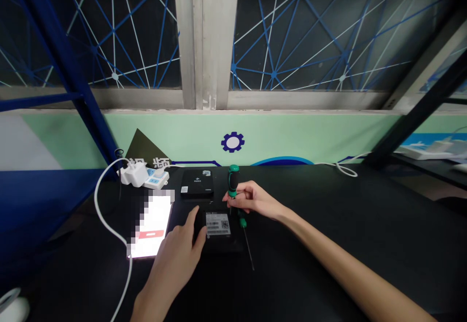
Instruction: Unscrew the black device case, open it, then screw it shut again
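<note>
My right hand [244,198] pinches a green-and-black screwdriver [233,181], which stands upright with its tip down at the far right corner of a flat black box [218,246]. A white printed label [218,224] covers part of the box's top. My left hand [184,244] holds the box's left side, index finger stretched toward the far corner and thumb by the label. A second screwdriver [248,244], green-handled with a long thin shaft, lies along the box's right side. Its upper end is partly hidden under my right hand.
Behind the box lies another black box [197,182]. A lit tablet [155,224] sits at the left, near a white power strip [156,178] with a plugged-in adapter [135,173]. A white cable [105,220] loops forward; another cable [345,169] lies at the back right.
</note>
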`<state>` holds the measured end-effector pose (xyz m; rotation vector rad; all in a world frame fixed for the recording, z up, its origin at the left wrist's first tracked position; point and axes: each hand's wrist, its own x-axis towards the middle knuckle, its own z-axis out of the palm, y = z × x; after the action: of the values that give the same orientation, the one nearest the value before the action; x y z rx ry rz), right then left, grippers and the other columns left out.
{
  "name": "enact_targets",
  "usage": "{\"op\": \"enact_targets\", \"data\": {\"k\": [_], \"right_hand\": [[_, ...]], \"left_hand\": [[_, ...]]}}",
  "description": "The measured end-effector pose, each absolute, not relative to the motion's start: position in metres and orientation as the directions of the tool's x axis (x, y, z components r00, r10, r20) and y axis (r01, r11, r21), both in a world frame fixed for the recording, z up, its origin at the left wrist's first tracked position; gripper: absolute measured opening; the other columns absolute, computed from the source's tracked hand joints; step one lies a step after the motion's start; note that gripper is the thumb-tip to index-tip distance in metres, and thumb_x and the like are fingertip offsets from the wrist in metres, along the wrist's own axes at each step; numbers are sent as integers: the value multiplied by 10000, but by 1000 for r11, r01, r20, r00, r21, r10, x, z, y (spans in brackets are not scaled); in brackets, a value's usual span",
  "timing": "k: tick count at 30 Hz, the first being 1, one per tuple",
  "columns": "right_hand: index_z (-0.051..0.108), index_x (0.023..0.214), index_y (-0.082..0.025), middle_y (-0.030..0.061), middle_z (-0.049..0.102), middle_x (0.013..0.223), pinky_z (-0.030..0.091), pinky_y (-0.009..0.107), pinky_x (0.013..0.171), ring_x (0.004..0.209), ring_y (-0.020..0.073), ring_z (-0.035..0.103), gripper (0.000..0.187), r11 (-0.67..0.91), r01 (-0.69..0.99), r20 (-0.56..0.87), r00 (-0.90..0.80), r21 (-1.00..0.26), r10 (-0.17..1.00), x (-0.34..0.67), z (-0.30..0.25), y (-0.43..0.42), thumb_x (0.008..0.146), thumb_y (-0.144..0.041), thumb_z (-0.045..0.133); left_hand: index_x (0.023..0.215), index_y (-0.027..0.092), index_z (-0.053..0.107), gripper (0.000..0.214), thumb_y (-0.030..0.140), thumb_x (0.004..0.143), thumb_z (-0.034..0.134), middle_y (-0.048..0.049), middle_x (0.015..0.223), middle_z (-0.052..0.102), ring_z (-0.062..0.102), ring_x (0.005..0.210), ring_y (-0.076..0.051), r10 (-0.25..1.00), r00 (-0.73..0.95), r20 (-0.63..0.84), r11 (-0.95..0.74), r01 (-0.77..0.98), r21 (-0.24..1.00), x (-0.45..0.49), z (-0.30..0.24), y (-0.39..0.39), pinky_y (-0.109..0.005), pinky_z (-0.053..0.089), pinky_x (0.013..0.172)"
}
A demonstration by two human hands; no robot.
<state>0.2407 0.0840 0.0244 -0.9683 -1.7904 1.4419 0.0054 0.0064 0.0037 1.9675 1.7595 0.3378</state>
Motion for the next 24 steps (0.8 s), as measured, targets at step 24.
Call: {"op": "enact_targets", "data": {"k": [24], "right_hand": [[643,888,-117,108,791,845,300,158,365,466,66,524,287,88,38,52,-555,-995,830,236,18,86,780,-343,784]], "left_hand": [[1551,198,284,563,389,1026,352,18,657,593,613,609,-201,978,160,-135,-71,861,504,5,1,8,-275,314,535]]}}
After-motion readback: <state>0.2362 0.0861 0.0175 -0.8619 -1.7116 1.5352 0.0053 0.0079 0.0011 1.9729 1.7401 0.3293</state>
